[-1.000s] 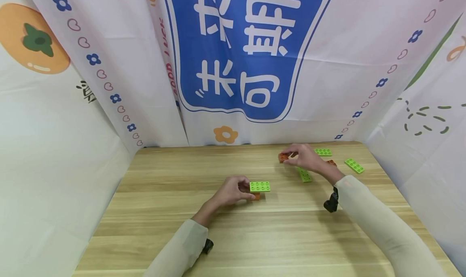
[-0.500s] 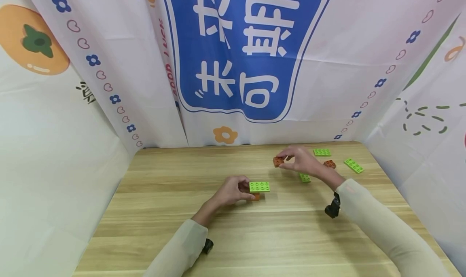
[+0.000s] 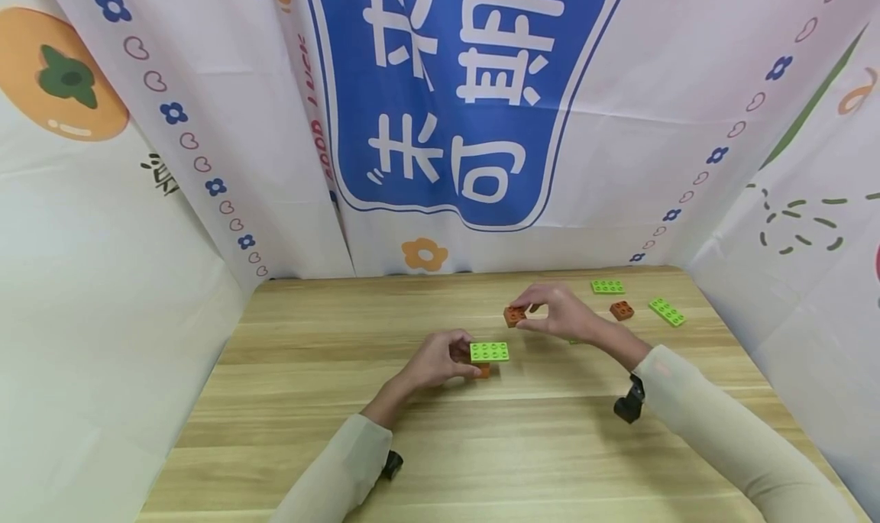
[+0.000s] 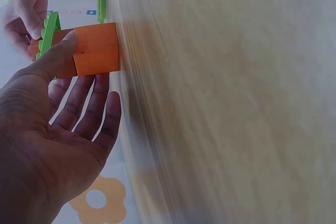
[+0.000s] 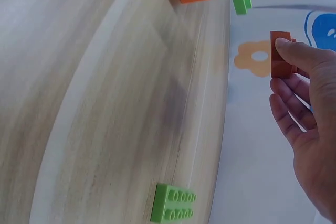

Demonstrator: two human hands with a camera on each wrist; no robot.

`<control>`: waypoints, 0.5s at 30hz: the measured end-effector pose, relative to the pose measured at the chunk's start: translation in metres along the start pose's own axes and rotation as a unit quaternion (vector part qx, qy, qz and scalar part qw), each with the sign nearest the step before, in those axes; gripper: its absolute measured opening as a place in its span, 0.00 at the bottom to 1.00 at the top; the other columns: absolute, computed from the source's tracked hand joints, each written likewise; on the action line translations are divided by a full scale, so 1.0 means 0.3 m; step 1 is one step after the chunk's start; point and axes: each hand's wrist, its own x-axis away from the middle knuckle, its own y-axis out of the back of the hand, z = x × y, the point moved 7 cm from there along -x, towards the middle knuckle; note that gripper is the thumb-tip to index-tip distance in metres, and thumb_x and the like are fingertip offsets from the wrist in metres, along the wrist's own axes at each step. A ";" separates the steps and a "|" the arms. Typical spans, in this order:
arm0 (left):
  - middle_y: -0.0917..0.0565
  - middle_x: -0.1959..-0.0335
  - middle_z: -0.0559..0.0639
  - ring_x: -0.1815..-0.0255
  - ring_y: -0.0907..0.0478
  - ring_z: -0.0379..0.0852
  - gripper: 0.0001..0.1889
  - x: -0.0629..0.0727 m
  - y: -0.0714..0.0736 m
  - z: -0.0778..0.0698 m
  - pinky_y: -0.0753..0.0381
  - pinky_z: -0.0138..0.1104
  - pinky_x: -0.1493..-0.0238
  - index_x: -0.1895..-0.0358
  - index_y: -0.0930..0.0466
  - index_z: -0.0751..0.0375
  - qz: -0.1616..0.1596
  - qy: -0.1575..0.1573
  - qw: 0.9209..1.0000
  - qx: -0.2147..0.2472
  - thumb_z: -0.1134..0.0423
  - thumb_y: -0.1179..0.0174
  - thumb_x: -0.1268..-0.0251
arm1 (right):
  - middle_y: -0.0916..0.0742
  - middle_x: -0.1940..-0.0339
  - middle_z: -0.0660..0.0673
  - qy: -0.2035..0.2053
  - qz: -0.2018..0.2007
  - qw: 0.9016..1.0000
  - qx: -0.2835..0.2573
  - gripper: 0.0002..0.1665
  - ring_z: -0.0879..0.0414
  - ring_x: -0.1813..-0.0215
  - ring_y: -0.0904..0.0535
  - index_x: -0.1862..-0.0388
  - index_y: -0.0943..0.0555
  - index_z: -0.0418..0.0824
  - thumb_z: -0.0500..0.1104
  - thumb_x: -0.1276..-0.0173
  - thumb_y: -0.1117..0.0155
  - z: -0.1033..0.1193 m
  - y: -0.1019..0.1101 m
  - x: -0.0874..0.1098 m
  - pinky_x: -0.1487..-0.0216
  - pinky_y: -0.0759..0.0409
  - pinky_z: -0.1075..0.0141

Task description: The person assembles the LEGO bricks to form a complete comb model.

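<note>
- The right hand [image 3: 560, 313] has just moved left and nearer to the person, and it carries a brown brick [image 3: 514, 316] in the air; thumb and fingertips pinch this brick.
- With this move, the brick comes near the stack but is apart from it.
- The left hand [image 3: 440, 361] stays in its place, thumb and fingers pinching the stack: orange block [image 4: 97, 50] below, brown layer [image 4: 65, 65] between, green top plate [image 3: 490, 352] above.
- The second brown brick [image 3: 622, 310] is now uncovered, lying on the tabletop [image 3: 385, 431] between the far green plate [image 3: 608, 286] and the right-side green plate [image 3: 667, 311].
</note>
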 end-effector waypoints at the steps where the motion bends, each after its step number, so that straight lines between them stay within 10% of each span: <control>1: 0.11 0.58 0.49 0.62 0.15 0.39 0.18 0.001 0.000 0.000 0.14 0.30 0.59 0.51 0.15 0.61 0.000 0.001 1.000 0.001 0.66 0.19 0.43 | 0.07 0.53 0.47 0.004 0.000 1.000 -0.002 0.21 0.52 0.52 0.11 0.48 0.09 0.40 0.37 0.41 0.16 0.007 -0.003 0.000 0.50 0.11 0.56; 15: 0.11 0.56 0.52 0.59 0.14 0.43 0.19 0.001 0.002 -0.004 0.14 0.31 0.56 0.50 0.16 0.63 0.000 -0.008 1.000 -0.001 0.66 0.19 0.42 | 0.07 0.54 0.45 0.026 -0.003 0.999 -0.021 0.21 0.52 0.53 0.10 0.48 0.09 0.38 0.36 0.41 0.16 0.093 -0.044 0.001 0.54 0.11 0.53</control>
